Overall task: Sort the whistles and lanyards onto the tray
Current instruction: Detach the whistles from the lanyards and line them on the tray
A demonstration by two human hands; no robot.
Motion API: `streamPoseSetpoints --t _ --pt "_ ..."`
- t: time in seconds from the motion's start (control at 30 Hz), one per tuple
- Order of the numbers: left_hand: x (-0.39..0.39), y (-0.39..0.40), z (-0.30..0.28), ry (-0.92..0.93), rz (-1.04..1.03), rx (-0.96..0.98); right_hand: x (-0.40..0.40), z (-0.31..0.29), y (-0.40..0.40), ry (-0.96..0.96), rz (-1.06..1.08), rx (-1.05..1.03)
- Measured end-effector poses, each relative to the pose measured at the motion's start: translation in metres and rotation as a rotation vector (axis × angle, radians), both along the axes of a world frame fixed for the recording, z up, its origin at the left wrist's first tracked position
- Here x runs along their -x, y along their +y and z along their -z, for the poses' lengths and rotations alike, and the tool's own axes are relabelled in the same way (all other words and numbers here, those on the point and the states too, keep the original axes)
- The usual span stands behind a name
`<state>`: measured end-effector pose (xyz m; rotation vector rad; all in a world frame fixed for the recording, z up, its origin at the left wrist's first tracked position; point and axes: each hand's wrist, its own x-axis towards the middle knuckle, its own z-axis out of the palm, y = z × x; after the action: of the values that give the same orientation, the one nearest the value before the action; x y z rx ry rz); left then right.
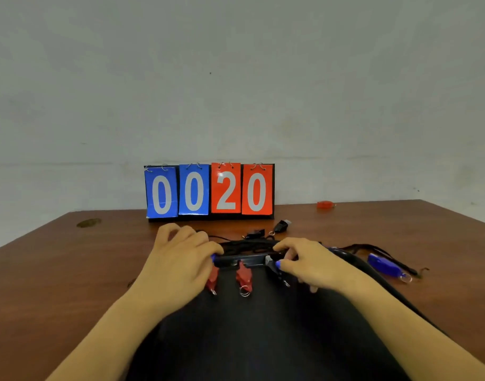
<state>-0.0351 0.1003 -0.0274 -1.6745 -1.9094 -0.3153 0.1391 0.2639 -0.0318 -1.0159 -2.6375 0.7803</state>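
A black tray [252,325] lies in front of me, its far rim between my hands. On it are two red whistles: one in the middle [244,276], one [211,280] sticking out from under my left hand [181,259], whose curled fingers and thumb hold it. My right hand [310,264] pinches a black whistle [271,266] at the tray's far right corner. A pile of black lanyards [247,245] lies just behind the rim. Two more black whistles [255,233] [282,225] lie beyond it, and a blue whistle [384,266] lies to the right.
A flip scoreboard [209,191] reading 0020 stands at the back of the wooden table [57,270] against the wall. A red whistle [325,204] lies at the far right edge. Loose black lanyard cord [373,247] trails right of the tray.
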Motion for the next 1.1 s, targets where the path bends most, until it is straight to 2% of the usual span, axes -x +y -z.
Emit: streamPoseSetpoints --t 0.1,0.23,0.37,0.53,0.67,0.93,1.1 --pt "-0.002 -0.001 0.003 -0.213 0.014 0.037 0.001 0.000 -0.002 -0.014 -0.007 -0.001" --pt "-0.014 0.008 0.011 -0.283 0.075 0.181 0.005 0.000 -0.006 -0.003 -0.046 -0.014" --pt "-0.019 0.011 0.019 -0.226 0.069 0.334 0.007 0.003 -0.007 0.005 -0.072 -0.039" --pt "-0.012 0.015 0.021 -0.170 0.043 0.379 0.008 0.002 -0.008 -0.023 -0.111 -0.067" --pt "-0.010 0.017 0.021 -0.177 0.050 0.354 0.010 0.004 -0.008 -0.035 -0.117 -0.149" --pt "-0.005 0.013 0.016 -0.158 -0.051 0.221 0.010 0.006 -0.009 -0.018 -0.145 -0.150" --pt "-0.015 0.016 0.024 -0.180 0.036 0.348 0.010 0.005 -0.011 -0.010 -0.156 -0.177"
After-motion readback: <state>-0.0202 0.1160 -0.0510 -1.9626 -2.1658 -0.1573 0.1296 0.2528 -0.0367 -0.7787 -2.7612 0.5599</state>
